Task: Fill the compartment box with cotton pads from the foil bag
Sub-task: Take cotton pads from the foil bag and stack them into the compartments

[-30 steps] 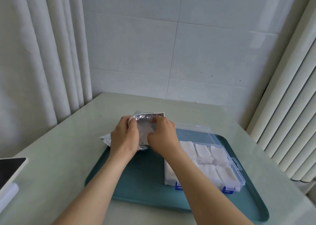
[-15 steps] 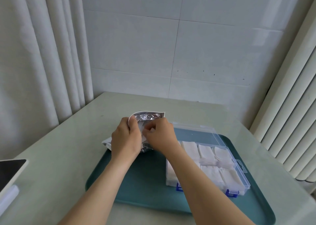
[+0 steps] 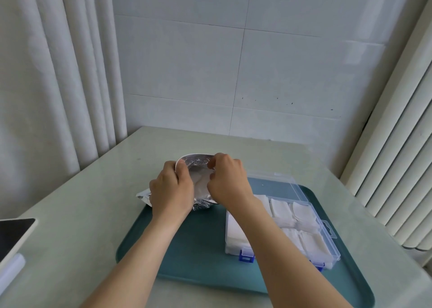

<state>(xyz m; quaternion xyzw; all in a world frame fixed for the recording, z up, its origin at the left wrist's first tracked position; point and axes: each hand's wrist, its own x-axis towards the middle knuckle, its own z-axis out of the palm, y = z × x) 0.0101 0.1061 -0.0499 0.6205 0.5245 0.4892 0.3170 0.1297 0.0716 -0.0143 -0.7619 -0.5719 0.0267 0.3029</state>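
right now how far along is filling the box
Done: cotton pads already lie in the visible compartments of the compartment box. In hand: left hand holds the foil bag open, right hand pinches a pad at its mouth. Left: placing it; the forearm hides some compartments.

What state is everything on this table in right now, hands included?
Foil bag: open, lying partly on the tray.
Left hand: grips the bag's rim.
Right hand: pinches a cotton pad at the bag's mouth.
Box: lid open, pads in the compartments that show.
Tablet: screen dark.
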